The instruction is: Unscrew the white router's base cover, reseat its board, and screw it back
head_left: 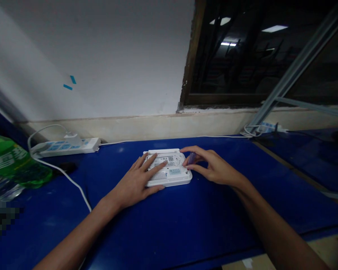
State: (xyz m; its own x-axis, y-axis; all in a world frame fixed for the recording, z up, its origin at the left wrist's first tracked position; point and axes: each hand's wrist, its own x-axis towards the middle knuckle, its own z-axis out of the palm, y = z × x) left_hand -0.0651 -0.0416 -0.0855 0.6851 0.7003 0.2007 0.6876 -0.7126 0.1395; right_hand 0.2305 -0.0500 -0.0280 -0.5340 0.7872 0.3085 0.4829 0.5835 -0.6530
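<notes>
A white plastic device [174,180] with a perforated face, printed labels and a bar along its back edge lies flat on the blue table [169,225]. My left hand [139,180] rests over its left part, fingers spread across the face and thumb at the front edge. At the device's right side, my right hand [210,163] has its fingers around a small purple object [191,158], with the index fingertip at the back right corner. What the lower end of the purple object touches is too small to tell.
A white power strip [91,144] with a plugged-in cable [70,176] lies along the wall at the left. Beside it is a green bottle [14,161]. Another power strip [267,128] sits at the back right, near a metal frame [295,60] before a dark window.
</notes>
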